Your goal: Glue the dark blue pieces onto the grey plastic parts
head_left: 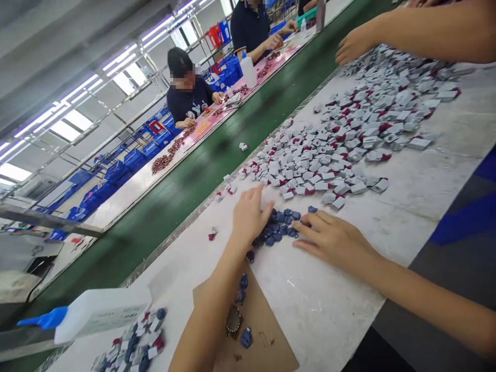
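Note:
A small heap of dark blue plastic pieces (pixel 276 230) lies on the white tabletop between my two hands. My left hand (pixel 250 214) is on its left side, with the index finger and thumb apart and nothing seen in it. From the right, my right hand (pixel 329 237) reaches the heap with its fingers spread, the fingertips touching or very near the pieces. Under my left forearm lies a brown board (pixel 267 330). On it are a few more blue pieces (pixel 246 337) and a dark ring-shaped item (pixel 234 319).
A large pile of grey and dark red pieces (pixel 329 155) spreads beyond my hands, with another person's hand (pixel 358 44) at its far end. At lower left are a white bottle with blue nozzle (pixel 104 310) and mixed pieces (pixel 134 343). A green conveyor belt (pixel 186 191) separates me from co-workers.

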Tool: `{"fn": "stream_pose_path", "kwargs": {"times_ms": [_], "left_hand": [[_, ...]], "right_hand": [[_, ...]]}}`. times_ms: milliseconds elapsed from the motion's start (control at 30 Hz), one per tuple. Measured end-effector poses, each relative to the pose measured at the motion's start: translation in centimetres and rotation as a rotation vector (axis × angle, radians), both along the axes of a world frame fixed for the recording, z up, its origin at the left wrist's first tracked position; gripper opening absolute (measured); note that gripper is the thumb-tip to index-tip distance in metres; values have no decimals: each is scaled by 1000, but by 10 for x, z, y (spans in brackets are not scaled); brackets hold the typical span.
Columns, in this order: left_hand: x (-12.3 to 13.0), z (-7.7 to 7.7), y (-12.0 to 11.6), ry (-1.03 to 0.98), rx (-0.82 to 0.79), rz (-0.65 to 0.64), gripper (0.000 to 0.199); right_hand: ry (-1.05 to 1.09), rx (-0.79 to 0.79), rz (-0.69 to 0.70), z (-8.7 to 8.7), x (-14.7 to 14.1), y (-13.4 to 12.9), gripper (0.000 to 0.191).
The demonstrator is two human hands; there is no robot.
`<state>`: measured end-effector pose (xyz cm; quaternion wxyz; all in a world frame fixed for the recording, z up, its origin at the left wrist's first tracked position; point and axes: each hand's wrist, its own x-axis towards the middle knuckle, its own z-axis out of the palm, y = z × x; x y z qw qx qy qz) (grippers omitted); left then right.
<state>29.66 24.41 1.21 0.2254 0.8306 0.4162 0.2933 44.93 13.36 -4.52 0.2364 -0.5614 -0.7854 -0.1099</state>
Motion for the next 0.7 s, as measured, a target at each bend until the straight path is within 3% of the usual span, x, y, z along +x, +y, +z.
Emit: {"fn": "stream_pose_path", "kwargs": {"times_ms": [133, 233, 433, 600, 700], "left_hand": [[52, -10, 25, 72, -162, -82, 32], [53, -11, 20, 12, -204, -45, 28], [-7, 9, -26, -294, -394, 121, 30], [-71, 42, -92, -700, -613, 289, 28], [-100, 51, -135, -941, -696, 373, 26]], "right_hand": [[-55, -5, 45, 1, -2, 0, 16], [-70, 19, 63, 0, -3, -1, 19], [90, -80, 60, -1, 2, -8, 19], [282, -121, 128, -3, 12, -17, 19], [318, -111, 171, -7, 13, -21, 21]]}}
